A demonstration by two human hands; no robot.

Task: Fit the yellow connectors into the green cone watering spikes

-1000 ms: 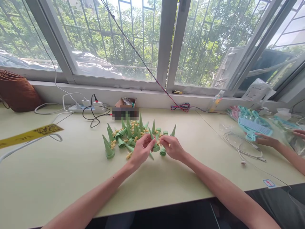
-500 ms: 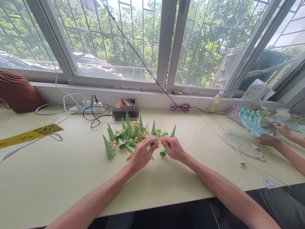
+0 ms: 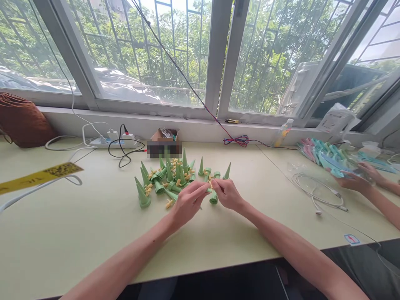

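My left hand is closed around a green plastic spike, whose end pokes out past the fingertips toward my right hand. My right hand is pinched at that end of the spike; a bit of yellow shows by its fingertips, but what it holds is mostly hidden. Behind both hands lies a cluster of green cone-shaped spikes, some upright and some on their sides. Small yellow valve-like pieces are scattered among them. A short green spike with its open round end toward me lies just under my right hand.
At the right, another person's hands handle pastel plastic items. White cables lie coiled nearby. Along the back are a power strip, a small cardboard box and a bottle. A yellow strap crosses the left.
My left hand has turned the green spike from end-up to lying toward my right hand, and the two hands now meet. The other person's hands have shifted slightly.
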